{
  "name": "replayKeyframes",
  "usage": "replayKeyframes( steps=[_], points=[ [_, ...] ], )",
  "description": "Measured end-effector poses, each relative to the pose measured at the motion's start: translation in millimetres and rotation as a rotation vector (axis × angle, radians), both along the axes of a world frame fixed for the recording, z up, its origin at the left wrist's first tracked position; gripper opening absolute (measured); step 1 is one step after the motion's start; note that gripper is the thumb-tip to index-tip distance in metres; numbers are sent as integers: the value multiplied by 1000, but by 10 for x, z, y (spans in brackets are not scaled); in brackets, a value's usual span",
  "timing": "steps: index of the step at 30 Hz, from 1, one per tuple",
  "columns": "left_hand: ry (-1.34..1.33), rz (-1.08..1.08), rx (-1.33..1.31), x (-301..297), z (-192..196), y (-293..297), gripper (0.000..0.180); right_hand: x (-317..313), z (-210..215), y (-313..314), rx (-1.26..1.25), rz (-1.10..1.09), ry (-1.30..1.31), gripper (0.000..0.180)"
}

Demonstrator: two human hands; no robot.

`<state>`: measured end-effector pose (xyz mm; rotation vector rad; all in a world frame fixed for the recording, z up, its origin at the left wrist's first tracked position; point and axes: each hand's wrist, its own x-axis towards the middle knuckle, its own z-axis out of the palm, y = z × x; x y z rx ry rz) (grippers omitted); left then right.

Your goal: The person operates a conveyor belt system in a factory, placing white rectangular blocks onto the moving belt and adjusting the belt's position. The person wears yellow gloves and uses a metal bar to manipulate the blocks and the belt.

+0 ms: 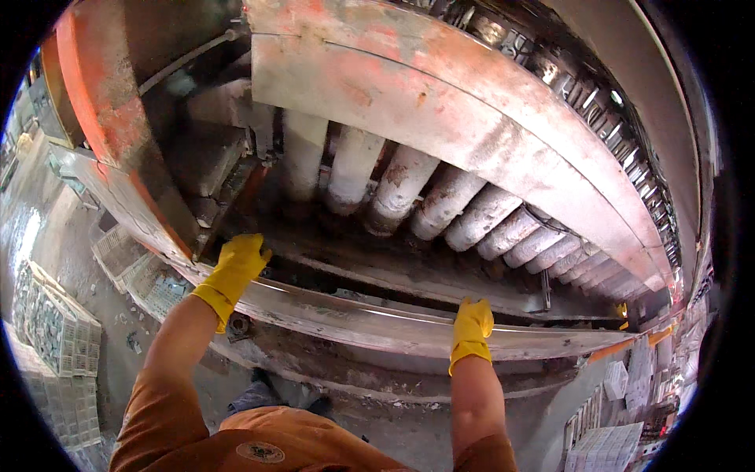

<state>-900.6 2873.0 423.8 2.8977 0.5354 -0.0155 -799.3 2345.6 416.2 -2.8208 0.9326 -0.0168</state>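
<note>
My left hand (240,263), in a yellow rubber glove, is closed just beyond the left part of a long metal front rail (354,316). Farther right, my right hand (473,324), gloved the same way, is closed over that rail's far edge. What the fingers grip is hidden under the gloves. A thin bright strip (370,305) runs along the rail's top between the two hands. Past the rail lies a dark slot, then a long dusty ledge (385,275) at the foot of a row of thick, stained metal cylinders (401,185).
A heavy pale beam with worn red paint (456,102) overhangs the cylinders. An orange machine post (106,102) stands at left. White plastic crates (79,338) with broken pieces sit on the left floor, more crates (605,448) at lower right. Debris lies along a low step (377,381).
</note>
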Motion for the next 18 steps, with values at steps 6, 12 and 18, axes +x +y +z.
replayKeyframes(
  steps=[6, 12, 18],
  points=[
    [38, -159, -148, 26, 56, 89, 49, 39, -9, 300, -67, -13, -53, 57],
    [121, -269, -270, 66, 81, 105, 53, 59, -106, 237, -71, -37, -61, 56],
    [66, -398, -379, -94, 57, 102, 51, -98, -124, 216, -82, -71, -128, 54]
  ],
)
